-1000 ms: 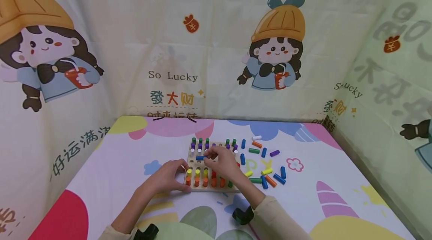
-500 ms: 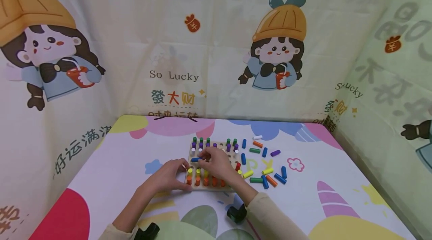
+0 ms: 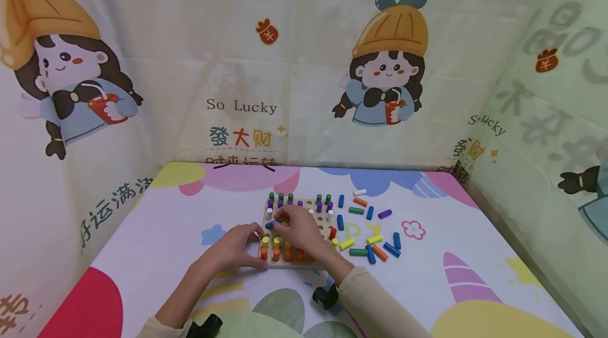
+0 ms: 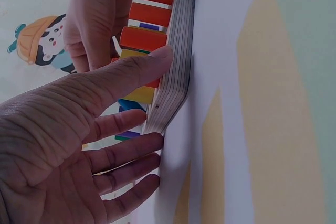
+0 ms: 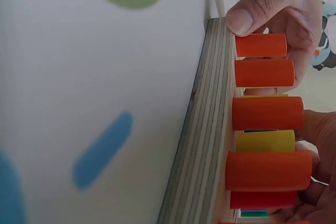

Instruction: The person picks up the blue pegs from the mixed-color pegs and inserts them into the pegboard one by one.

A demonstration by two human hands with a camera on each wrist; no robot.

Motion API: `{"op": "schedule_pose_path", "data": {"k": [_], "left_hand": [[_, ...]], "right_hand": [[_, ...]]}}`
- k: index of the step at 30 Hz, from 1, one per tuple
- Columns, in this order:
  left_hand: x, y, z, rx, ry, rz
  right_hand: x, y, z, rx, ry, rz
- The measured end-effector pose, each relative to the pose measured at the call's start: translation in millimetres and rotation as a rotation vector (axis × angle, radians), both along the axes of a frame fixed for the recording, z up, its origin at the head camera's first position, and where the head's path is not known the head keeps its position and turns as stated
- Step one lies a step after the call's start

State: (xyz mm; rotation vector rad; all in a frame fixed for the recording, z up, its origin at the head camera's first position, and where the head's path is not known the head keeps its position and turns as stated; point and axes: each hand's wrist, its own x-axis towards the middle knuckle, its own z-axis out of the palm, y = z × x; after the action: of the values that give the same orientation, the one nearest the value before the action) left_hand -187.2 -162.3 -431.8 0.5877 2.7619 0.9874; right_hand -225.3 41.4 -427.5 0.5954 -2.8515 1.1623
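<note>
A wooden pegboard (image 3: 294, 266) bears rows of coloured pegs: green, purple, white, yellow and orange. At its left front corner rests my left hand (image 3: 233, 248). The left wrist view shows that thumb (image 4: 157, 59) pressed on the front edge and the other fingers extended along the left side. Over the board's left half, my right hand (image 3: 299, 227) pinches a blue peg (image 3: 270, 225) between thumb and fingertips. This peg lies tilted close over a row between the white and yellow pegs. In the right wrist view, orange pegs (image 5: 268, 114) partly hide the right hand (image 5: 317, 177).
Loose pegs lie on the table right of the board, among them a purple peg (image 3: 385, 214), a white peg (image 3: 360, 192), a green peg (image 3: 358, 252) and several blue ones. A patterned cloth wall (image 3: 304, 63) stands behind the table.
My right hand has moved left over the board with the blue peg, whose left end now points lower. The left hand has stayed at the corner.
</note>
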Motion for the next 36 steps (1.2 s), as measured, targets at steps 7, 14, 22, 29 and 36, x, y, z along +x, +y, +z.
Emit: {"op": "schedule_pose_path", "data": {"k": [7, 14, 22, 29, 36], "left_hand": [[-2.3, -1.2, -1.1, -0.002, 0.011, -0.012], [-2.6, -1.6, -0.1, -0.007, 0.02, -0.018], [-1.7, -2.9, -0.7, 0.006, -0.008, -0.019], [-1.8, -3.4, -2.1, 0.017, -0.001, -0.026], [-3.3, -3.7, 0.1, 0.0, -0.035, -0.01]], "right_hand": [[-2.8, -8.4, 3.2, 0.02, 0.078, 0.017], [-5.8, -14.9, 3.3, 0.023, 0.087, 0.009], [0.5, -11.1, 7.8, -0.009, 0.072, -0.01], [13.6, -0.6, 21.6, -0.111, 0.114, -0.022], [28.7, 14.1, 37.9, -0.206, 0.171, 0.014]]}}
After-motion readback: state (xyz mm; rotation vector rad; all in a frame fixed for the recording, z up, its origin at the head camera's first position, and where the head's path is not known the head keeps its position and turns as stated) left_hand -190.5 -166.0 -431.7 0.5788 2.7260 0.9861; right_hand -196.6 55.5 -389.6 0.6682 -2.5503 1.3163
